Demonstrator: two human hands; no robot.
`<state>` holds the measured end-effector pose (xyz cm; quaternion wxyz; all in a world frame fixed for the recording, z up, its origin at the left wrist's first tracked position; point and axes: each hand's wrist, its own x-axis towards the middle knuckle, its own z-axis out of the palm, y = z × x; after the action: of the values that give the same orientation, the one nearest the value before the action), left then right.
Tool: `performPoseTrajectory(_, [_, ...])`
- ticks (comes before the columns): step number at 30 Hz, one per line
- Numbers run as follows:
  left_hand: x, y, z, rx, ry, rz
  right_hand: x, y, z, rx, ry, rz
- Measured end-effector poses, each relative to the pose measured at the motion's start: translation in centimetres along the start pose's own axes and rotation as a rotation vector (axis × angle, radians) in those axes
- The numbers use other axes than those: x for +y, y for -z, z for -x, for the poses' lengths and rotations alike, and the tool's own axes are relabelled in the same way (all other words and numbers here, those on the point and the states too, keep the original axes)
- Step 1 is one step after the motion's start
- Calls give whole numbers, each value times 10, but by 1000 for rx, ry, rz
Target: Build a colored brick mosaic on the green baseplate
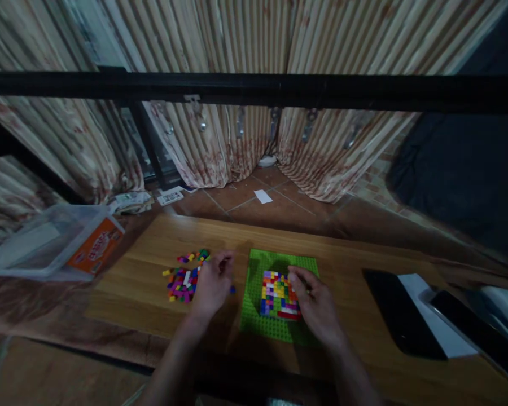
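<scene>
The largest things before me are the striped curtains (245, 51), which hang beyond the wooden table (131, 276) where I work. On this table, in front of me, lies the green baseplate (249, 293). I judge that the step in hand is placing small bricks upon it, one by one.

The block of bricks (279, 290) sits around the middle of the baseplate. It is nearly square and of many colours: purple and blue mostly along its left side, yellow in the middle, orange toward the right, and a red strip (288, 316) at its near edge.

My right hand (315, 296) is bent over the right side of this block, its fingertips close together at the upper right corner. My left hand (211, 285) is half curled beside the brick pile (184, 285). The light is dim, so I cannot tell whether either hand is grasping a brick. In my judgement, the next move calls for a fine pinch and exact alignment with the studs. Smallest is one blue brick (232, 290), lying just beside my left hand.
</scene>
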<state>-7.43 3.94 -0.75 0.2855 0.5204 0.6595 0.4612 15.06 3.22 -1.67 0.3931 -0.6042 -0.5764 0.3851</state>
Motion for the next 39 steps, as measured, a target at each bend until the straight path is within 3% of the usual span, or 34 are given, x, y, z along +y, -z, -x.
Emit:
performPoseTrajectory(4, [-13, 38, -17, 53, -79, -456, 1, -1, 3, -65, 21, 52])
performPoseTrajectory(8, [-19, 47, -23, -56, -230, -712, 4, -4, 4, -61, 51, 89])
performPoseTrajectory(14, [-23, 37, -29, -242, -367, -784, 3, -6, 3, -84, -1, 56])
performPoseTrajectory(24, [-30, 39, -33, -129, -251, -739, 1, -3, 1, -54, 19, 53])
performPoseTrajectory(28, [-24, 38, -28, -9, -213, -512, -4, 3, -1, 56, 51, -10])
performPoseTrajectory(33, [2, 15, -5, -110, -30, 216, -14, 10, 1, 273, 155, -231])
performPoseTrajectory(39, [27, -22, 22, -313, 140, 585, -25, 8, 11, 98, 313, -238])
